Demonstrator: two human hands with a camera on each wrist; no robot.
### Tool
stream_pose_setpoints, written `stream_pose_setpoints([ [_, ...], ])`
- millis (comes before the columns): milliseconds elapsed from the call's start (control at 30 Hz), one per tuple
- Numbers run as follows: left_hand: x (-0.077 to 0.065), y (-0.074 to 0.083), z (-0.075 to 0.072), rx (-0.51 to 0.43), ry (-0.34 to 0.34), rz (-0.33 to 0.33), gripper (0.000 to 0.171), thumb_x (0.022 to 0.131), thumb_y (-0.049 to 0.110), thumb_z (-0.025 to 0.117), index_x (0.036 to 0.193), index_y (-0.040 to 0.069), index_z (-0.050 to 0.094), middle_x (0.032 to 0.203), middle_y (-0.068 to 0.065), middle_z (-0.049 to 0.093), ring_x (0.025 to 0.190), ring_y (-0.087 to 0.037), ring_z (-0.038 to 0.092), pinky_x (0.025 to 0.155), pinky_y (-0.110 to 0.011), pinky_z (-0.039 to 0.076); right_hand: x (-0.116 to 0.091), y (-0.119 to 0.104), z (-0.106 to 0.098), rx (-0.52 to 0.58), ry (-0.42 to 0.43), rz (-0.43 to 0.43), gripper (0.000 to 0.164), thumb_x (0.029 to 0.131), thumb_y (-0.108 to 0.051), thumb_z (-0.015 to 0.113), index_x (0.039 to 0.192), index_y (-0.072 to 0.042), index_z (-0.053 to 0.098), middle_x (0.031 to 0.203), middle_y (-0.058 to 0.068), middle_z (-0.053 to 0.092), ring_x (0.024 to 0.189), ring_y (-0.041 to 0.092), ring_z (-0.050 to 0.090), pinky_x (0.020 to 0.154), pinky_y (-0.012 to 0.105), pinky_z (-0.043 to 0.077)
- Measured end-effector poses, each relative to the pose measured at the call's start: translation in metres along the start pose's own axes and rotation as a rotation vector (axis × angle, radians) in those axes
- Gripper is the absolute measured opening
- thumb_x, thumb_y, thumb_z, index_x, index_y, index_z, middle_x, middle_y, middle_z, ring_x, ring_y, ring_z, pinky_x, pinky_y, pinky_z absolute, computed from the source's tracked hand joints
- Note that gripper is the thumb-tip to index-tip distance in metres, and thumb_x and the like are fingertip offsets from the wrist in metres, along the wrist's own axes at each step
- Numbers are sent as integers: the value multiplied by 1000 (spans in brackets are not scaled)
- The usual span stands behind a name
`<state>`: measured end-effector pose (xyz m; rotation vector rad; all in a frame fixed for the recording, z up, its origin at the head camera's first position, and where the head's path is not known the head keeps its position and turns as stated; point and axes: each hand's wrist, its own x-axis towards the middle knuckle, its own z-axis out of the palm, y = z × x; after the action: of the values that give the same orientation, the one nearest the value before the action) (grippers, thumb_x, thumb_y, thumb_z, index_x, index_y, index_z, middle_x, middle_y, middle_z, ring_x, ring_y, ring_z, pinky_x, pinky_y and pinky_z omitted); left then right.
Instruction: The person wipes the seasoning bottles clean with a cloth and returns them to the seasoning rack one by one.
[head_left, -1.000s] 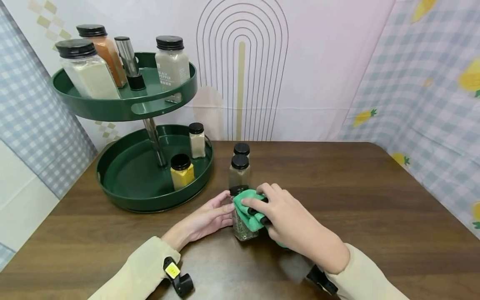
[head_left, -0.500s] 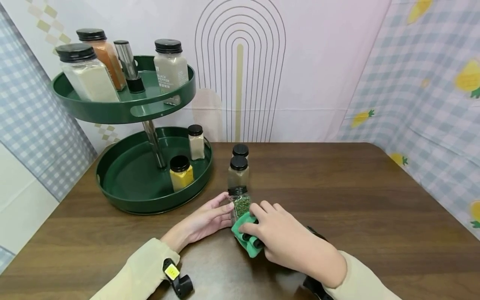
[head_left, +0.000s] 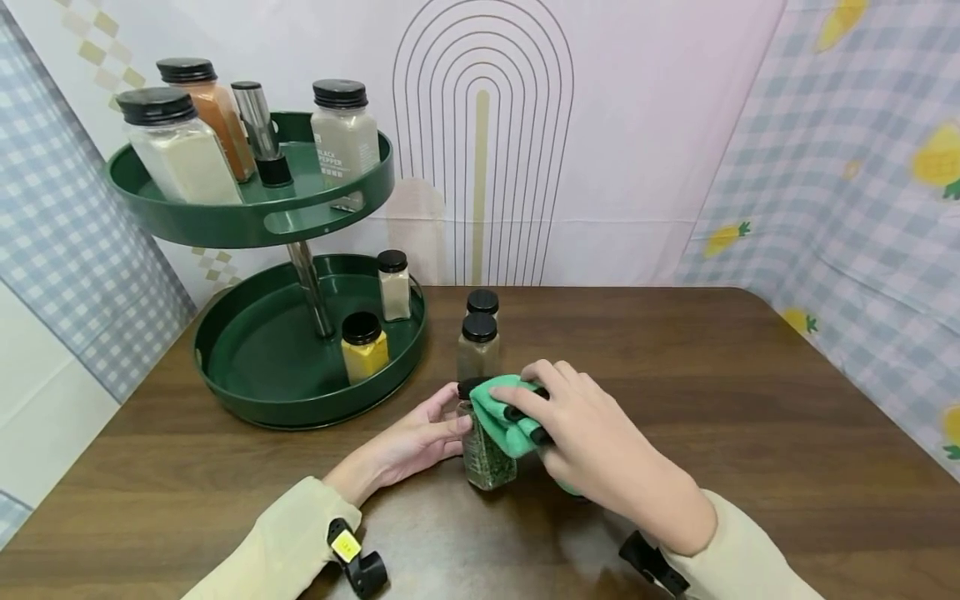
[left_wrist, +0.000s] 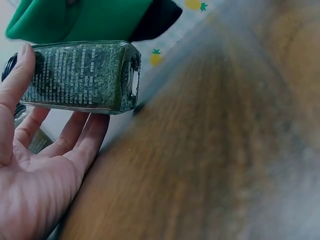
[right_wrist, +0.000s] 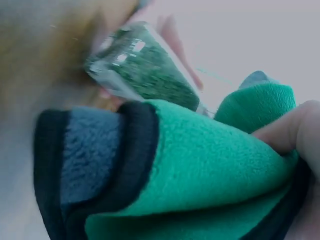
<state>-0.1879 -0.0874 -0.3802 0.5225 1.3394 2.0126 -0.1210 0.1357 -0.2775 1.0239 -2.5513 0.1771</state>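
Note:
My left hand (head_left: 405,446) holds a small square glass jar of dried green herbs (head_left: 486,462) from its left side. In the left wrist view the thumb presses one face of the herb jar (left_wrist: 75,77) and the fingers lie against the opposite face; printed text covers the glass. A folded green cloth (head_left: 504,421) with black edging is gripped by my right hand (head_left: 592,437). The cloth lies against the jar's upper right side and partly hides its black lid. Close up, the right wrist view shows the cloth's grey underside (right_wrist: 92,155).
Two more black-lidded jars (head_left: 478,354) stand in line behind the herb jar. To the left is a two-tier green rack (head_left: 255,404). A yellow jar (head_left: 364,354) and a pale jar (head_left: 395,292) are on its lower tray; larger jars and a metal cylinder (head_left: 258,125) are above.
The cloth slid down the herb jar toward its base half a second ago, baring the lid, and is now back up beside the lid. My left hand has hardly moved.

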Motion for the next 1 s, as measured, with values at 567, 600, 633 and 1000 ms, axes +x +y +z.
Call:
stream_pose_setpoints([
  [567, 1, 3, 3, 37, 6, -15, 63, 88, 29, 62, 136, 15, 25, 126, -7, 46, 114, -14, 52, 99, -35, 42, -2, -5, 9, -74, -146, -110, 59, 67, 2, 66, 119, -26, 62, 104, 5, 52, 87, 20, 47, 71, 31, 41],
  [600, 1, 2, 3, 30, 7, -17, 63, 88, 28, 62, 136, 15, 24, 125, -7, 46, 114, -15, 52, 99, -34, 43, -2, -6, 9, -79, -156, -119, 59, 67, 2, 65, 118, -27, 62, 103, 4, 52, 86, 19, 47, 71, 31, 41],
  [633, 1, 2, 3, 22, 7, -19, 63, 89, 28, 62, 137, 15, 23, 125, -7, 47, 113, -15, 53, 99, -33, 43, -2, -7, 9, -85, -166, -130, 58, 67, 2, 65, 118, -27, 62, 102, 4, 52, 86, 19, 47, 71, 32, 41],
  [1000, -1, 1, 1, -4, 57, -60, 87, 91, 26, 61, 148, 10, -2, 147, -19, 27, 123, -22, 46, 107, -40, 34, -8, -17, 4, -38, -329, -199, 55, 68, 4, 62, 109, -33, 65, 95, -3, 52, 84, 15, 46, 73, 31, 41],
])
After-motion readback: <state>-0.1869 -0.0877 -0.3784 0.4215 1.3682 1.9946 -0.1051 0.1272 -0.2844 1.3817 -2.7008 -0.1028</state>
